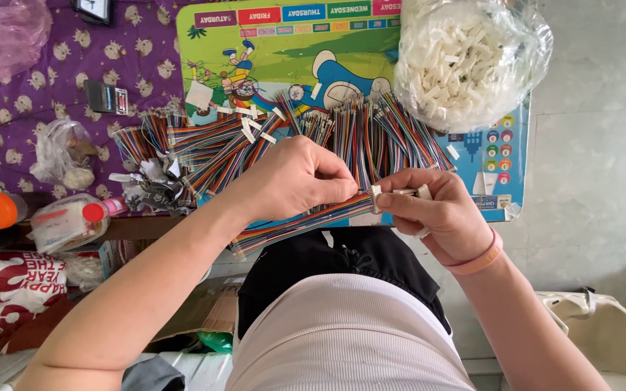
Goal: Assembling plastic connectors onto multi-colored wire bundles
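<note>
Head cam looking straight down: the left hand [295, 177] has its fingers pinched tight on a flat rainbow ribbon cable [291, 224] that runs diagonally over the near edge of the bench [146, 228]. The right hand [440, 213], pink band on the wrist, grips a small white connector [400, 193] right at the cable's end, with a couple more white pieces tucked in the palm. Behind the hands there's a big pile of the same coloured cables [371, 130] on a cartoon-print mat [291, 58], and a clear bag of white connectors [469, 61] at the far right.
</note>
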